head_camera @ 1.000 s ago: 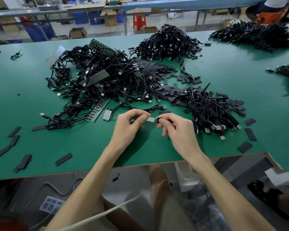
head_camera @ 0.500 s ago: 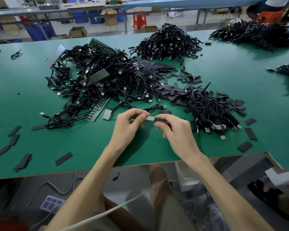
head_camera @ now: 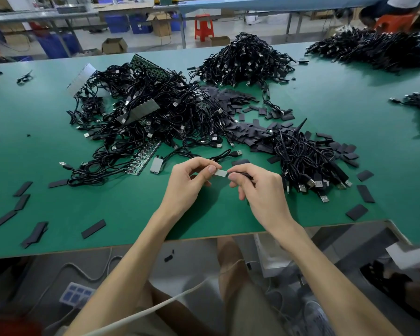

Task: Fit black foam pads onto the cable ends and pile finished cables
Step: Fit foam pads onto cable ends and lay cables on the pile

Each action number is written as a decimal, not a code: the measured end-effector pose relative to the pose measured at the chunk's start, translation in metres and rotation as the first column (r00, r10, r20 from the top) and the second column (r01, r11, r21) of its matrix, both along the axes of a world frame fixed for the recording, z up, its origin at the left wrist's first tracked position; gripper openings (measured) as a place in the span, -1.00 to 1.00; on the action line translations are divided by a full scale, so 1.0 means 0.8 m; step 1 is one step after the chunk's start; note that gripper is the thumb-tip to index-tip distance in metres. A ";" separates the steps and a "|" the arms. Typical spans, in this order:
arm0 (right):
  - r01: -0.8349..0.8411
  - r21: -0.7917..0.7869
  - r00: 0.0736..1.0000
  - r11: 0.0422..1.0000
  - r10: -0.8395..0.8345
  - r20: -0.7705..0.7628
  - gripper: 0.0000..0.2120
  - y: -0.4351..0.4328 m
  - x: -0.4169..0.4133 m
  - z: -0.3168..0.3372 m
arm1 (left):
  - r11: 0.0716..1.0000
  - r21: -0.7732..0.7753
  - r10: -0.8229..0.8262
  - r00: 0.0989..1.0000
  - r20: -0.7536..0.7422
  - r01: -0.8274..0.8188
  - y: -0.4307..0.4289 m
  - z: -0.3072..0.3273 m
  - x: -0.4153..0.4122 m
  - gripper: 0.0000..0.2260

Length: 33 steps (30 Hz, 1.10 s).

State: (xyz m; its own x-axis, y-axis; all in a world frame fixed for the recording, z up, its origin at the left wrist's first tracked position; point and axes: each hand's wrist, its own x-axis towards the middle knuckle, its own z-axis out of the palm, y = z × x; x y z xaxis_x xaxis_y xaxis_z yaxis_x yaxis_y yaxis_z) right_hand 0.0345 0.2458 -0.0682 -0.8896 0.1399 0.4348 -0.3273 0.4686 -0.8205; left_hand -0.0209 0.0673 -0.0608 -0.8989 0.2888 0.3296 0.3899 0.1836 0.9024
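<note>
My left hand (head_camera: pixel 190 181) pinches a small grey cable end (head_camera: pixel 220 172) between thumb and fingertips, just above the green table (head_camera: pixel 131 214). My right hand (head_camera: pixel 260 190) pinches a black foam pad (head_camera: pixel 241 175) at the tip of that cable end; most of the pad is hidden by the fingers. A big tangle of black cables (head_camera: pixel 150 122) lies behind my left hand. A smaller cable bundle (head_camera: pixel 303 161) with plugs lies right of my right hand. Loose foam pads (head_camera: pixel 243 132) are heaped between the two.
More cable piles sit at the back centre (head_camera: pixel 243 61) and back right (head_camera: pixel 374 49). Scattered pads lie at the left front (head_camera: pixel 92 229) and right front (head_camera: pixel 357 212). The table's front edge runs just under my wrists. A red stool (head_camera: pixel 204 26) stands beyond the table.
The hands have shifted slightly up and left while staying together. The right hand's pad has stayed at the grey cable end.
</note>
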 end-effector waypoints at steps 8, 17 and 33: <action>-0.003 0.039 1.000 0.999 0.003 0.013 -0.87 -0.001 0.001 0.001 | 1.000 -0.008 0.014 1.000 -0.010 -0.014 0.000 -0.001 -0.001 -0.90; 0.008 0.045 1.000 0.999 -0.008 0.002 -0.87 -0.001 -0.001 0.000 | 1.000 -0.007 0.012 1.000 -0.007 -0.012 -0.001 -0.003 -0.003 -0.89; -0.049 -0.026 0.999 0.998 0.049 0.016 -0.89 0.003 -0.004 -0.007 | 1.000 -0.006 0.004 1.000 -0.010 -0.004 0.001 -0.001 -0.002 -0.90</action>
